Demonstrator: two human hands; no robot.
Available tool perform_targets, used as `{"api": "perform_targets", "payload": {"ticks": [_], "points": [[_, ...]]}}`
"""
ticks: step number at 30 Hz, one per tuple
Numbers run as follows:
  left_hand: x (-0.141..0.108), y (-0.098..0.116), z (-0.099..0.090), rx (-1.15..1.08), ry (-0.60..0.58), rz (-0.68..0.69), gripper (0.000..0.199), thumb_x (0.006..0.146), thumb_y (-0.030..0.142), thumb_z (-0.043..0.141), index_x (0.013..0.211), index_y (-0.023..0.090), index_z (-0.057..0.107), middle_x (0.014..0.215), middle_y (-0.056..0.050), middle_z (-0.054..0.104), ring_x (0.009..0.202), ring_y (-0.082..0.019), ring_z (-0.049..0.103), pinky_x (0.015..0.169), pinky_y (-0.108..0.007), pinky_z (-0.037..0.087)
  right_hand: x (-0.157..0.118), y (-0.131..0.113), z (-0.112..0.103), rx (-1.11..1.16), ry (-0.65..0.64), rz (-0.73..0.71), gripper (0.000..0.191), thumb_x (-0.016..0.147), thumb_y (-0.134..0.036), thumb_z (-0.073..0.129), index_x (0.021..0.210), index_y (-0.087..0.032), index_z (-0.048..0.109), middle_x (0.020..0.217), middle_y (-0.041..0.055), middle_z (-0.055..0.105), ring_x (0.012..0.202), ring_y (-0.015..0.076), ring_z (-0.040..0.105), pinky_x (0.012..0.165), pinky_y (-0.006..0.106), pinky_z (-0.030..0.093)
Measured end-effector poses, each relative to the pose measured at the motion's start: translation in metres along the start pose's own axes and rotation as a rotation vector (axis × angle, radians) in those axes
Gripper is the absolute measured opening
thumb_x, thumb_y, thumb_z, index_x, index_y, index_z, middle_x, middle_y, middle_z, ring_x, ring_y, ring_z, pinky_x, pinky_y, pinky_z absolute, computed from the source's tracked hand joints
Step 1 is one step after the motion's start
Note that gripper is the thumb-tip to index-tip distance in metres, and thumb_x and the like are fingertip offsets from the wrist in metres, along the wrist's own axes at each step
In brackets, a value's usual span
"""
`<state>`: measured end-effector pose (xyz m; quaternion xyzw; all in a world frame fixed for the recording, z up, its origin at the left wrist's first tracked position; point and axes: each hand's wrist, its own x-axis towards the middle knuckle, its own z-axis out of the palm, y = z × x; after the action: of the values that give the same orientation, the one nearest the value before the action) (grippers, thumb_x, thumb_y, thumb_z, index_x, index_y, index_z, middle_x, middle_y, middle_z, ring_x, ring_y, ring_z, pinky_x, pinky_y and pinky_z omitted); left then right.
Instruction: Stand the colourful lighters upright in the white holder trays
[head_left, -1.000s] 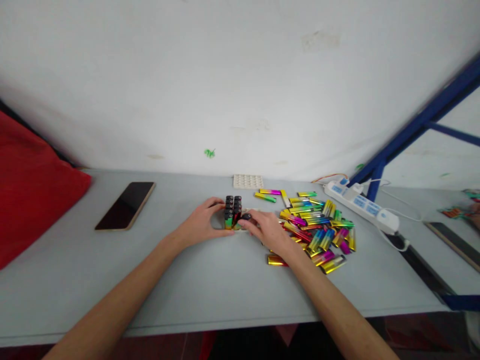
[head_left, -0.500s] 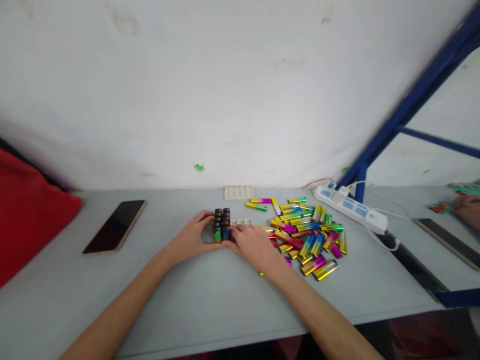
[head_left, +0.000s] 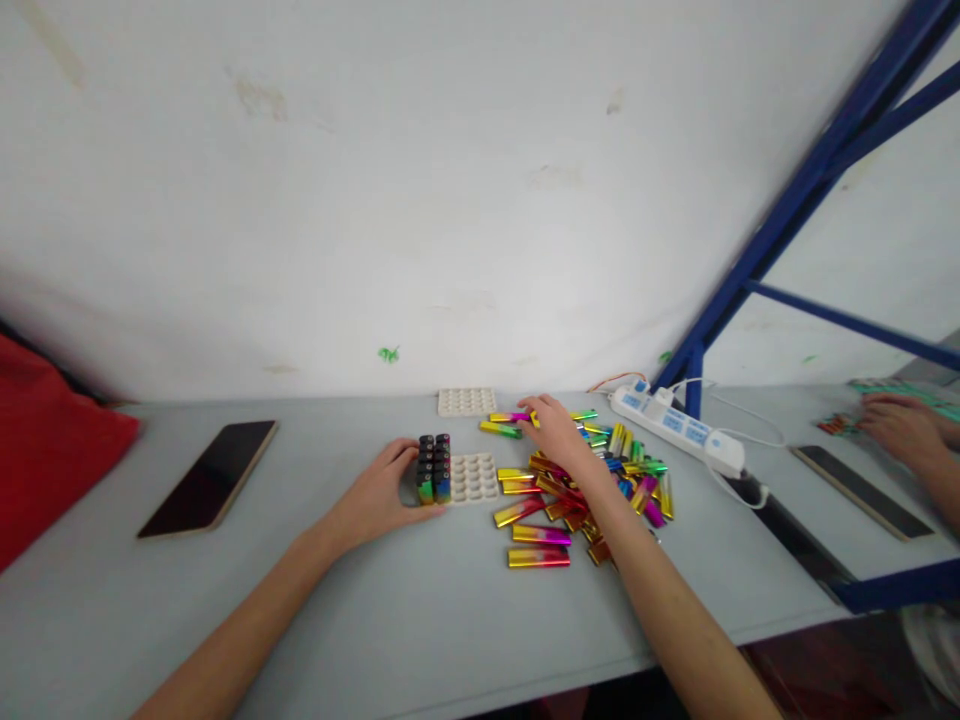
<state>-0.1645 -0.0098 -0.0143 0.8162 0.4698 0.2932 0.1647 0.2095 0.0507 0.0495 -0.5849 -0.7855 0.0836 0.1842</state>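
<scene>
Two rows of upright shiny sticks (head_left: 434,468) with black tops stand in the left part of a white tray (head_left: 474,478) with round cells. My left hand (head_left: 382,490) is wrapped round their left side, thumb in front and fingers behind, holding them. My right hand (head_left: 559,432) is over the upper left of a pile of metallic gold, red, blue and green sticks (head_left: 540,557). Its thumb and forefinger are apart around the end of a yellow and magenta stick (head_left: 507,417); a firm hold on it does not show. A yellow-green stick (head_left: 499,430) lies just below.
A second white tray (head_left: 466,402) lies against the wall. A phone (head_left: 210,480) is at the left near a red cloth (head_left: 60,450). To the right are a power strip (head_left: 679,430), a blue metal frame (head_left: 720,320) and another person's hands (head_left: 900,425).
My right hand has left the upright sticks and moved right to the pile, uncovering the tray's cells. My left hand stays at the upright sticks. The view has shifted slightly.
</scene>
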Motion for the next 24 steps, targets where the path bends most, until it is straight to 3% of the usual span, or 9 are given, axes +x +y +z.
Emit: {"api": "perform_targets", "payload": {"ticks": [3,7,9,11,14,18,24], "points": [[0.0,0.003,-0.001,-0.012,-0.002,0.004,0.065,0.084,0.061,0.109,0.137,0.03,0.086,0.152,-0.017,0.085,0.14,-0.047,0.087,0.128,-0.063,0.075,0.019,0.0,0.005,-0.033,-0.064,0.0,0.029,0.119,-0.013,0.083,0.147,-0.018,0.09,0.159,0.0216,0.086,0.146,0.0337,0.081,0.125,0.044,0.061],[0.0,0.01,-0.004,-0.012,-0.026,-0.032,0.064,0.084,0.061,0.109,0.136,0.029,0.087,0.156,-0.016,0.085,0.144,-0.047,0.085,0.133,-0.062,0.072,0.026,0.0,0.009,-0.047,-0.104,-0.012,0.014,0.121,-0.019,0.082,0.132,-0.021,0.091,0.148,0.0185,0.092,0.139,0.034,0.084,0.119,0.044,0.061],[-0.001,0.014,-0.006,-0.014,-0.043,-0.047,0.064,0.086,0.063,0.108,0.136,0.028,0.088,0.157,-0.016,0.085,0.145,-0.046,0.085,0.135,-0.059,0.071,0.024,0.005,0.007,-0.046,-0.099,-0.013,0.016,0.124,-0.023,0.077,0.137,-0.022,0.088,0.143,0.0178,0.094,0.134,0.0336,0.085,0.116,0.044,0.06],[-0.001,0.017,-0.007,-0.02,-0.044,-0.045,0.065,0.087,0.065,0.108,0.136,0.027,0.088,0.157,-0.016,0.085,0.146,-0.045,0.085,0.136,-0.058,0.07,0.019,0.012,0.001,0.027,-0.074,-0.009,0.019,0.125,-0.028,0.074,0.14,-0.023,0.084,0.13,0.014,0.096,0.117,0.0309,0.087,0.106,0.041,0.061],[-0.002,0.017,-0.007,-0.03,-0.033,-0.044,0.07,0.085,0.067,0.111,0.136,0.025,0.087,0.159,-0.016,0.085,0.147,-0.044,0.084,0.138,-0.059,0.068,0.008,0.016,-0.007,0.318,-0.021,0.007,0.026,0.12,-0.048,0.08,0.132,-0.025,0.084,0.103,0.0053,0.091,0.084,0.0254,0.078,0.084,0.036,0.057],[-0.003,0.016,-0.009,-0.034,-0.034,-0.065,0.073,0.085,0.065,0.112,0.14,0.024,0.086,0.158,-0.016,0.085,0.146,-0.044,0.084,0.136,-0.06,0.069,-0.011,-0.005,-0.011,0.797,-0.022,0.043,0.058,0.102,-0.08,0.092,0.123,-0.026,0.087,0.081,-0.0026,0.073,0.072,0.0206,0.061,0.069,0.033,0.049],[-0.002,0.016,-0.017,-0.055,-0.063,-0.048,0.067,0.083,0.062,0.112,0.134,0.025,0.087,0.155,-0.015,0.087,0.144,-0.044,0.086,0.134,-0.057,0.071,-0.03,-0.049,0.005,1.172,-0.168,0.176,0.068,0.08,-0.083,0.112,0.107,-0.026,0.086,0.076,-0.0075,0.057,0.064,0.0135,0.038,0.055,0.029,0.034]]}}
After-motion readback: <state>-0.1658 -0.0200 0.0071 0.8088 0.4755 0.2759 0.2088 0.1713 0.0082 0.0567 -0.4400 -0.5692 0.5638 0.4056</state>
